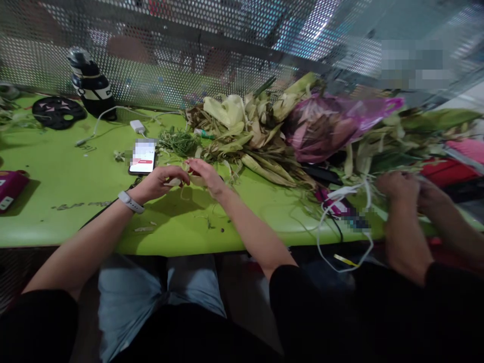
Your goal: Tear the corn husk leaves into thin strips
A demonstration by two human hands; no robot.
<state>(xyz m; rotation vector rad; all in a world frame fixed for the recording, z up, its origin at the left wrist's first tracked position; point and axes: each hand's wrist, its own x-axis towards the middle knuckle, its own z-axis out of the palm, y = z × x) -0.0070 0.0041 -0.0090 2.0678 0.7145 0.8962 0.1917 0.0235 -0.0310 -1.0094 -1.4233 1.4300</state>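
My left hand [161, 182], with a white band at the wrist, and my right hand [206, 176] meet over the green table [56, 166], fingers pinched on a pale strip of leaf [185, 179] stretched between them. A heap of dry pale-green leaves and husks [249, 136] lies just beyond my hands.
A lit phone [142, 156] lies close behind my left hand, with a white charger and cable [136, 126]. A dark bottle [91, 83] and black disc [58, 111] stand far left. A purple plastic bag [333, 126] sits right. Another person's hands [412, 191] work at the right edge.
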